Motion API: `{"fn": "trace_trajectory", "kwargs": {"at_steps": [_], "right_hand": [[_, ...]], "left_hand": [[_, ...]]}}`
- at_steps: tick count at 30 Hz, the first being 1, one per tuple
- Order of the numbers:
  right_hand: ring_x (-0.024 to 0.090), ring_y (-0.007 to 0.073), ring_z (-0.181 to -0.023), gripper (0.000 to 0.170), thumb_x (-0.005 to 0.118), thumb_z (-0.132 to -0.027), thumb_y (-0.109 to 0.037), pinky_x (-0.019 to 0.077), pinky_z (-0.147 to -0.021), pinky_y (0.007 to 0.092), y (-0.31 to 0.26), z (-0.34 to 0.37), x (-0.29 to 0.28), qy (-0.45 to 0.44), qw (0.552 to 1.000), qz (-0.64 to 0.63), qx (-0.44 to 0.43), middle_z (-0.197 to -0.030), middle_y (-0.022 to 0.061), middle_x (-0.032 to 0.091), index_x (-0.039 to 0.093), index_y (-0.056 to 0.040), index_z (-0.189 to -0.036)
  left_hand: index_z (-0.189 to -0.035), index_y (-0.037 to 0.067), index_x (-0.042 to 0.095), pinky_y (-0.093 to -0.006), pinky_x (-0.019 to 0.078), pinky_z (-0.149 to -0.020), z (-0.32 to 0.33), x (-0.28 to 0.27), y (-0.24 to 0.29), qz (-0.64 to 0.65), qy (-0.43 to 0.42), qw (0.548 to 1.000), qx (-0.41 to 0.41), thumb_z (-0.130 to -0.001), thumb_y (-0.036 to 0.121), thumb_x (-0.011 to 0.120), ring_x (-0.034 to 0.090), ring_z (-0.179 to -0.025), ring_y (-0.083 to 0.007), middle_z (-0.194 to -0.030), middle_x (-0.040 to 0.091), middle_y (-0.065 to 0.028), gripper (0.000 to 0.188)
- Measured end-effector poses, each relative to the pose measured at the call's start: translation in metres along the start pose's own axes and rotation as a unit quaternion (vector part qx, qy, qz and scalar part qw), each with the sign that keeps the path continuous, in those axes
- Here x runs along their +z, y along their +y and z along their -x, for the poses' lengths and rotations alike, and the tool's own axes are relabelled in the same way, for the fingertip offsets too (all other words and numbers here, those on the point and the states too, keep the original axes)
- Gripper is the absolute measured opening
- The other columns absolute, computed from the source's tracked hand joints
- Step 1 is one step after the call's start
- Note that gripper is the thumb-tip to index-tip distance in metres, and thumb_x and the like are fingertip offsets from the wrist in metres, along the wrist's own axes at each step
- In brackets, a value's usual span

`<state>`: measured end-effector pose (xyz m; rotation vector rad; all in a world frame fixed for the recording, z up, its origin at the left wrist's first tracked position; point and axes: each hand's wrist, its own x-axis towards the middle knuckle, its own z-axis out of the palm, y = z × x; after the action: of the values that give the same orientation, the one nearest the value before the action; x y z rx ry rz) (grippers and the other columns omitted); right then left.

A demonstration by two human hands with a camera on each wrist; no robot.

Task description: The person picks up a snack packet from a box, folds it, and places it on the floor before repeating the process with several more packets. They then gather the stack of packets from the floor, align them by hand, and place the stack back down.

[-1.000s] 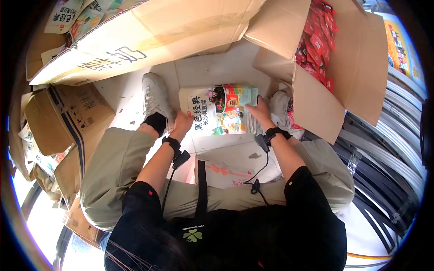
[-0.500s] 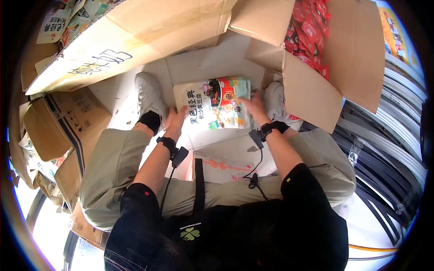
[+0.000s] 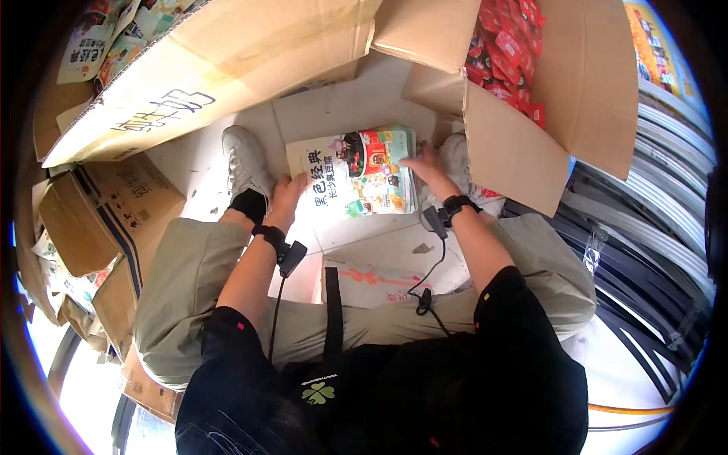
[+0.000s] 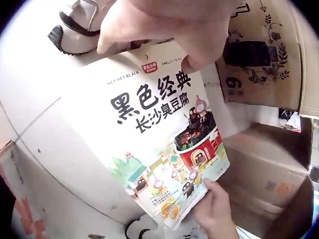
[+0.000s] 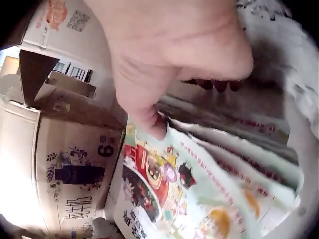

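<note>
Between my two hands is a stack of smelly tofu bags, cream at the printed end and pale green at the other. My left hand is at the cream end; in the left wrist view its thumb overlaps the front bag's face, with the other fingers over the edge. At the green end my right hand has its thumb on the front bag, and its other fingers curl past the edge. Several bag edges fan apart slightly in the right wrist view.
A large carton with handwriting holds more bags at upper left. Another open carton holds red packets at right. My shoes flank the stack on the tiled floor. A flat printed box lies before me, and dark strips lie at far right.
Both hands gripped the stack's ends a second ago, then loosened off them half a second ago. Now the left hand is back at the cream end; the stack appears slightly further left in view.
</note>
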<state>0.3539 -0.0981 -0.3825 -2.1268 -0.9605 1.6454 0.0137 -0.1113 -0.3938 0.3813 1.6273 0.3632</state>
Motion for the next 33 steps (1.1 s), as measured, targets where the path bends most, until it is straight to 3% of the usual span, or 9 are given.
{"fn": "trace_trajectory", "kwargs": {"at_steps": [5,7,10,18,23,28,30,31,33], "right_hand": [[0.048,0.03,-0.126,0.093,0.08,-0.069,-0.026,0.0405,-0.102,0.0344,0.027,-0.014,0.045,0.132,0.961,0.095,-0.225,-0.136,0.0191,0.049,0.029,0.002,-0.142],[0.046,0.0308,-0.127,0.093,0.079,-0.07,-0.026,0.0392,-0.103,0.034,0.025,-0.021,0.026,-0.012,0.99,-0.047,-0.132,-0.136,0.0197,0.049,0.029,0.0024,-0.143],[0.048,0.0284,-0.125,0.089,0.08,-0.069,-0.022,0.0393,-0.103,0.0339,0.021,-0.035,-0.003,0.088,0.993,0.067,-0.048,-0.133,0.0178,0.051,0.033,0.0012,-0.141],[0.051,0.0314,-0.123,0.092,0.078,-0.064,-0.01,0.0397,-0.104,0.0354,0.003,-0.024,0.007,-0.015,0.986,0.118,-0.116,-0.132,0.0189,0.052,0.029,-0.0002,-0.142],[0.042,0.0367,-0.131,0.104,0.08,-0.064,-0.013,0.0347,-0.109,0.0385,0.005,-0.015,0.009,0.03,0.966,0.154,-0.204,-0.138,0.0228,0.045,0.019,-0.0005,-0.147],[0.038,0.0366,-0.133,0.09,0.076,-0.068,-0.01,0.0339,-0.11,0.0422,-0.045,0.04,0.027,0.177,0.742,0.496,-0.415,-0.144,0.0225,0.036,0.033,-0.0101,-0.147],[0.046,0.0353,-0.125,0.063,0.066,-0.08,-0.013,0.0351,-0.108,0.0465,-0.016,0.039,0.057,-0.006,0.831,0.398,-0.389,-0.133,0.0202,0.049,0.046,-0.0119,-0.139],[0.049,0.0329,-0.123,0.051,0.059,-0.082,-0.015,0.0399,-0.104,0.0432,-0.032,0.064,0.056,-0.032,0.676,0.442,-0.588,-0.13,0.0174,0.053,0.053,-0.0135,-0.132],[0.061,0.0329,-0.1,0.033,0.056,-0.08,-0.012,0.0509,-0.082,0.0433,-0.004,0.076,0.085,-0.157,0.679,0.441,-0.566,-0.112,0.0165,0.061,0.06,-0.0092,-0.112]], "left_hand": [[-0.13,-0.004,0.046,-0.032,0.0405,-0.096,-0.007,0.008,-0.024,0.073,-0.045,0.995,0.048,-0.088,0.025,0.062,0.054,-0.111,-0.0237,-0.122,0.058,-0.0162,0.054],[-0.135,-0.002,0.043,-0.0321,0.0393,-0.098,-0.004,0.005,-0.018,0.037,-0.058,0.996,0.059,-0.089,0.024,0.06,0.054,-0.113,-0.0239,-0.126,0.056,-0.0148,0.055],[-0.139,0.0,0.038,-0.0312,0.0404,-0.096,0.003,-0.003,-0.001,0.067,-0.049,0.996,0.005,-0.087,0.026,0.062,0.053,-0.114,-0.0261,-0.129,0.054,-0.0148,0.063],[-0.145,0.001,0.028,-0.0337,0.0453,-0.093,-0.01,0.01,-0.02,-0.082,-0.021,0.995,0.057,-0.087,0.025,0.065,0.056,-0.115,-0.0307,-0.128,0.054,-0.0226,0.073],[-0.148,0.003,0.022,-0.0384,0.0372,-0.107,0.004,0.01,-0.01,-0.37,0.102,0.867,0.316,-0.082,0.02,0.067,0.036,-0.134,-0.0417,-0.148,0.028,-0.0293,0.082],[-0.152,0.025,0.02,-0.059,0.0227,-0.112,0.014,0.005,0.024,-0.561,0.06,0.709,0.424,-0.072,0.019,0.071,0.023,-0.142,-0.0367,-0.157,0.02,-0.01,0.095],[-0.152,0.026,0.02,-0.0587,0.0204,-0.112,0.011,0.005,0.025,-0.581,0.048,0.696,0.419,-0.072,0.019,0.071,0.022,-0.143,-0.0369,-0.157,0.02,-0.0108,0.095],[-0.152,0.028,0.021,-0.0584,0.0181,-0.113,0.011,0.007,0.027,-0.6,0.031,0.681,0.418,-0.071,0.019,0.071,0.021,-0.143,-0.0372,-0.157,0.02,-0.0116,0.096],[-0.151,0.028,0.024,-0.0588,0.0171,-0.113,0.011,0.012,0.027,-0.599,0.031,0.686,0.412,-0.069,0.018,0.072,0.024,-0.142,-0.0368,-0.152,0.029,-0.0135,0.095]]}}
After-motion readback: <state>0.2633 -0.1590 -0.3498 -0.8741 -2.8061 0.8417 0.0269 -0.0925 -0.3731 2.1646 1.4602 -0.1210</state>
